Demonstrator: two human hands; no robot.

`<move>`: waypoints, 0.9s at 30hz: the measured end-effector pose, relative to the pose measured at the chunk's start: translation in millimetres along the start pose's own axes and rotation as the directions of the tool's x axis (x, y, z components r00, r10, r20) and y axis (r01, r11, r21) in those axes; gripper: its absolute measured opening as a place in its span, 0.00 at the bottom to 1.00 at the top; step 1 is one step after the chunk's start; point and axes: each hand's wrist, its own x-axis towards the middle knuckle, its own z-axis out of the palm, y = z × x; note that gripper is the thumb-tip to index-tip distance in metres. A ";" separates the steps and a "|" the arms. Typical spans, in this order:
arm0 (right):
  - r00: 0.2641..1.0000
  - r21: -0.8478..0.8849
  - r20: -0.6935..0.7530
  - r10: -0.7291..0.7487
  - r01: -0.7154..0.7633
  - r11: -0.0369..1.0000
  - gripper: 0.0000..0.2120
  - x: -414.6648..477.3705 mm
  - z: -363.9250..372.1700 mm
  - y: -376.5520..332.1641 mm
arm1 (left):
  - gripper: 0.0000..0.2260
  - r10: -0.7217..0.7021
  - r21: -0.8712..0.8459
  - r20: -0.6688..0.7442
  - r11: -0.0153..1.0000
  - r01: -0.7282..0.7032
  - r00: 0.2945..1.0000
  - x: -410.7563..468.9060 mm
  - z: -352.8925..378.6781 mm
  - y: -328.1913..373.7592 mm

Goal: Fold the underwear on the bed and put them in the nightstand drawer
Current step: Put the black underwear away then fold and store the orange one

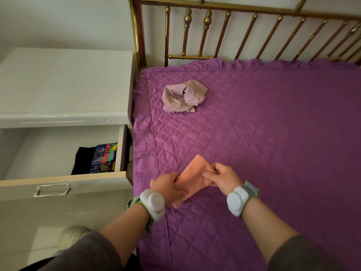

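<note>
An orange-pink piece of underwear (193,174) lies partly folded on the purple quilted bed (263,133) near its left edge. My left hand (169,187) grips its lower left end and my right hand (222,178) pinches its right side. A second, crumpled mauve pair with lace trim (182,98) lies farther up the bed, apart from both hands. To the left, the white nightstand (64,83) has its top drawer (64,182) pulled open.
Inside the drawer lie a black folded garment (83,160) and a dark printed one (104,158) against the right wall. A brass headboard (244,32) runs along the far end of the bed. A slipper-like shape (72,234) shows on the floor by the nightstand.
</note>
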 end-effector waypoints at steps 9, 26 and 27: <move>0.994 -0.038 0.014 -0.109 0.109 0.993 0.05 52.3 56.1 -71.3 | 0.26 -0.066 -0.508 -0.052 0.861 0.031 0.996 0.3 -48.1 -40.8; 0.890 -0.400 0.410 -0.201 0.373 0.837 0.12 174.1 318.5 -169.4 | 0.20 -0.423 -0.666 -0.203 0.721 0.192 0.883 3.6 -164.1 -248.2; 0.879 -0.433 0.430 -0.204 0.399 0.808 0.15 179.4 330.9 -171.8 | 0.20 -0.432 -0.664 -0.160 0.712 0.227 0.887 6.1 -167.8 -259.9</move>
